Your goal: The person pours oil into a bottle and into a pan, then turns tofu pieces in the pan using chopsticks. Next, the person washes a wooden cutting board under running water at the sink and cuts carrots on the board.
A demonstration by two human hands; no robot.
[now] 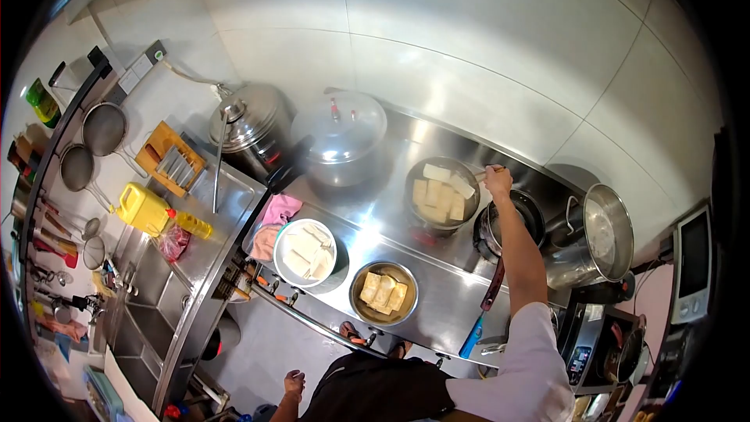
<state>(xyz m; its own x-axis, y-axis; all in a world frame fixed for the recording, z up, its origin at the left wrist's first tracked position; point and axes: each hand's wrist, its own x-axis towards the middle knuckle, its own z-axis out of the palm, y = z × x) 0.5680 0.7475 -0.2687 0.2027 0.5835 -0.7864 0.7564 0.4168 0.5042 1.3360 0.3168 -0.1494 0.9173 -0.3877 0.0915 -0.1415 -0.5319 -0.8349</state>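
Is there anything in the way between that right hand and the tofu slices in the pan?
Nothing visible. The right hand is beside the rim of the frying pan, and the tofu slices lie uncovered inside. The black pan nearby sits off to one side.

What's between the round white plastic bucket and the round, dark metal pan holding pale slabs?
Only bare, shiny steel worktop: the head view shows nothing standing between the bucket and the pan.

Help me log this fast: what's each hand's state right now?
Left hand: part-open, loosely curled, nothing visible held.
Right hand: closed on a thin handle by the pan.
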